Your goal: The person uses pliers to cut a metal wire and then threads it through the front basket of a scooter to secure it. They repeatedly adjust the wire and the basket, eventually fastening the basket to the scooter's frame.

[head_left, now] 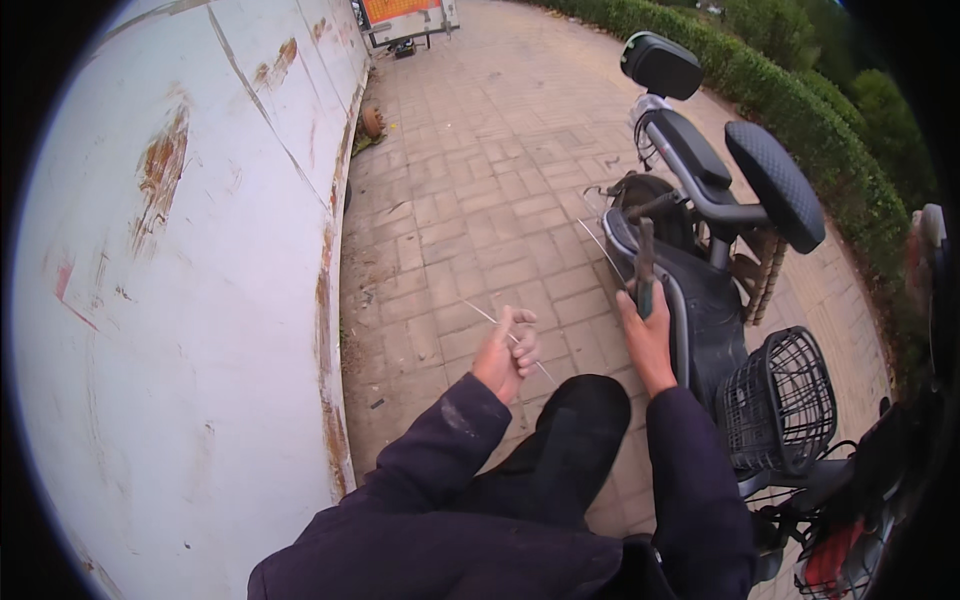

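Observation:
My left hand (508, 355) is closed around a thin, pale wire (480, 311), whose ends stick out on both sides of the fingers. It hovers over the paving in front of my bent knee. Further right, my right hand (648, 335) grips a hand tool (645, 258) that looks like pliers, with a worn brownish metal head pointing away from me and a dark handle partly hidden in the palm. Beside this tool runs another thin pale strand (598, 240); whether my right hand holds it cannot be made out.
An electric scooter (710, 300) with padded seats (775, 190) and a black wire basket (780, 405) stands close on the right. A rust-stained white panel (200, 250) rises on the left. Brick paving (480, 220) stretches ahead, bordered by a hedge (800, 110).

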